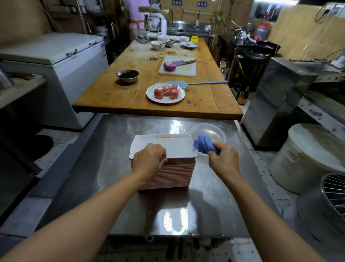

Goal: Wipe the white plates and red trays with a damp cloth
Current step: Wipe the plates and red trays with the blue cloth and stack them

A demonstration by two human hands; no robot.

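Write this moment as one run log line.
left hand: on top white tray | right hand: holds blue cloth | stack: steel table

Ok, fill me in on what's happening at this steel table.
A person is wiping dishes. The left hand steadies the white plate on top of a stack of red trays. The right hand grips a blue cloth at the plate's right edge, beside a clear bowl of water.

Tray stack (168,175) partly hidden; signs (177,2) unreadable
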